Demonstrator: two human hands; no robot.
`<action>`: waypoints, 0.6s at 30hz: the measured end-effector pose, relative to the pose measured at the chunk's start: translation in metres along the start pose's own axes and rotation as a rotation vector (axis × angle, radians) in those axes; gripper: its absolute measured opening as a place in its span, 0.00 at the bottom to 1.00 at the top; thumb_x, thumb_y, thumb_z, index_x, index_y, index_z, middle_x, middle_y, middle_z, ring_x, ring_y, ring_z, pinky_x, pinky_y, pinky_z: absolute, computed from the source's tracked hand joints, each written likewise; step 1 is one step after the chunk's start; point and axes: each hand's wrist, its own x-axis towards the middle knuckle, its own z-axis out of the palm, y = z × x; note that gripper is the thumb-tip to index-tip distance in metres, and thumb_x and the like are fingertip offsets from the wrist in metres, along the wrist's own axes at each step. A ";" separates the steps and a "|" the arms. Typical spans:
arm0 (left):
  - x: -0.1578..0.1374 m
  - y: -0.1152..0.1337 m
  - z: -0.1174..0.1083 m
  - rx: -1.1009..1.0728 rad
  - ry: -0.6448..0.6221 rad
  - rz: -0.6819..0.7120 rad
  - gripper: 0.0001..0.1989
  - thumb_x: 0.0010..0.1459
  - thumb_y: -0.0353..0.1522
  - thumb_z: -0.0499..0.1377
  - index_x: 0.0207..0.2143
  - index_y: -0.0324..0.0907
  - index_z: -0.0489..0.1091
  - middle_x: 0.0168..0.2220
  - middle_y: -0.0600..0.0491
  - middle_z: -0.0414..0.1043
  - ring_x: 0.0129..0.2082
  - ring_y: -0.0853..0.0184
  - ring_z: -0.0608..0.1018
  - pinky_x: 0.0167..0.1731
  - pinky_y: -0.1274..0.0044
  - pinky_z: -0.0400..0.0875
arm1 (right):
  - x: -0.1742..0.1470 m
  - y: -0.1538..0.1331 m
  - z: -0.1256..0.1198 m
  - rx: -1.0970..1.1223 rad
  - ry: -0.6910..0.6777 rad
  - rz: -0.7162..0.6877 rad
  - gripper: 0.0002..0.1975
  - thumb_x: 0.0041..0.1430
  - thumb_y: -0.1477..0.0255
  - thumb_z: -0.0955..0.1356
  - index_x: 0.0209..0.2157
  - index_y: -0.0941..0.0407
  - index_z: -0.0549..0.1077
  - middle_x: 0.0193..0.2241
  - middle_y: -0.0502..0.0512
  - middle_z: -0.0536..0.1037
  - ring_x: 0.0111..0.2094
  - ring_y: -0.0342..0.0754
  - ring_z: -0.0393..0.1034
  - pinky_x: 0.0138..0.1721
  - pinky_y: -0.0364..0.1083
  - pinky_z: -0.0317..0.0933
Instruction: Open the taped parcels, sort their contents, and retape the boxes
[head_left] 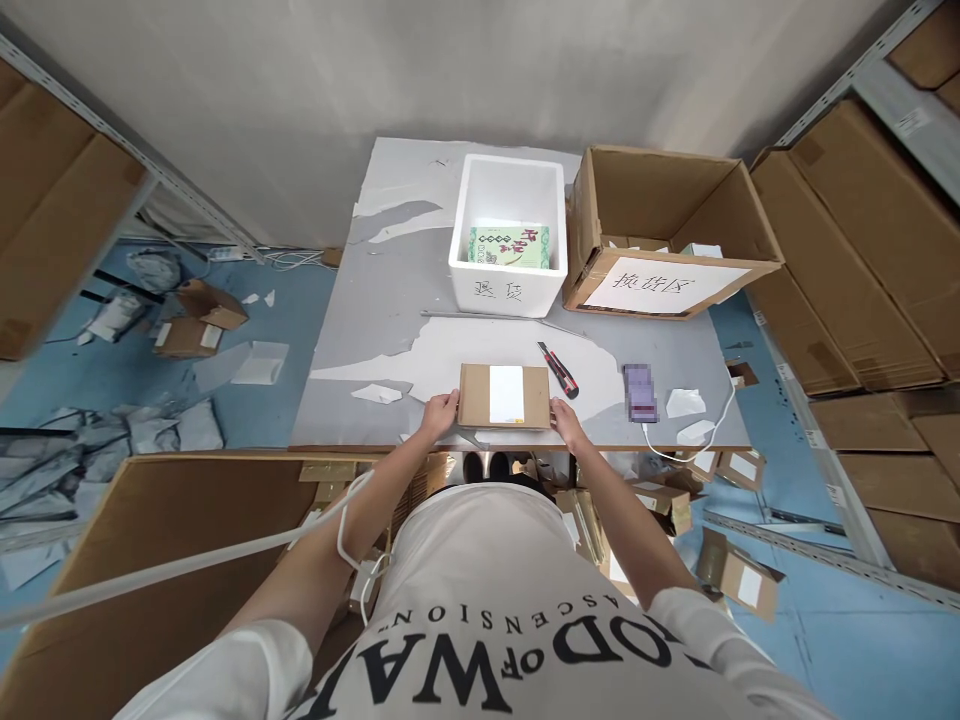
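A small brown cardboard box with a white label on top lies flat near the front edge of the table. My left hand grips its left end, and my right hand closes on its right end. Just behind the box's right corner lies a red and black utility knife. Farther back stands a white foam box with handwriting on its front; a green printed packet rests inside. Beside it is a large open carton with a handwritten paper sign, holding some small boxes.
A phone with a white cable lies right of the knife, near paper scraps. Shelves with cartons flank the right side. Cartons and grey bags litter the floor; a large carton stands front left.
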 end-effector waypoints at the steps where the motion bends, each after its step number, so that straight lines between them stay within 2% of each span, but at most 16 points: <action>1: -0.002 -0.003 -0.001 -0.038 -0.007 0.000 0.20 0.55 0.47 0.55 0.31 0.40 0.77 0.29 0.47 0.78 0.38 0.57 0.78 0.41 0.70 0.70 | -0.003 0.005 -0.003 0.020 0.012 0.007 0.18 0.55 0.54 0.62 0.37 0.54 0.71 0.38 0.55 0.78 0.37 0.48 0.73 0.43 0.49 0.66; 4: -0.014 -0.016 -0.007 -0.127 -0.038 0.006 0.18 0.49 0.42 0.60 0.39 0.41 0.77 0.36 0.46 0.79 0.44 0.56 0.78 0.49 0.67 0.69 | -0.015 0.021 -0.013 0.004 0.042 0.006 0.18 0.48 0.64 0.67 0.42 0.53 0.71 0.47 0.57 0.75 0.45 0.50 0.72 0.52 0.54 0.62; 8: -0.028 -0.031 -0.009 -0.149 -0.173 0.053 0.23 0.39 0.36 0.66 0.42 0.43 0.77 0.40 0.48 0.79 0.48 0.51 0.76 0.55 0.63 0.65 | -0.030 0.033 -0.013 -0.046 -0.007 -0.026 0.28 0.37 0.74 0.70 0.46 0.51 0.71 0.52 0.57 0.73 0.54 0.54 0.67 0.58 0.58 0.55; 10: -0.031 -0.033 -0.004 -0.134 -0.216 0.077 0.22 0.39 0.36 0.67 0.41 0.44 0.77 0.40 0.49 0.79 0.48 0.49 0.76 0.56 0.61 0.63 | -0.032 0.032 -0.006 -0.041 -0.025 -0.039 0.29 0.37 0.74 0.71 0.47 0.51 0.70 0.53 0.57 0.72 0.55 0.55 0.66 0.59 0.58 0.54; 13: -0.034 -0.032 0.003 -0.106 -0.198 0.094 0.19 0.43 0.39 0.65 0.40 0.44 0.77 0.39 0.49 0.80 0.45 0.50 0.77 0.54 0.61 0.65 | -0.031 0.025 0.007 0.018 -0.039 -0.044 0.25 0.40 0.71 0.71 0.44 0.52 0.68 0.52 0.57 0.73 0.54 0.53 0.67 0.58 0.56 0.57; 18: -0.039 -0.018 -0.005 -0.058 -0.134 0.143 0.23 0.50 0.44 0.61 0.45 0.41 0.76 0.37 0.49 0.80 0.40 0.56 0.78 0.46 0.69 0.69 | -0.031 0.002 0.012 0.069 -0.087 -0.162 0.18 0.46 0.64 0.70 0.39 0.51 0.65 0.49 0.55 0.74 0.55 0.50 0.66 0.57 0.51 0.58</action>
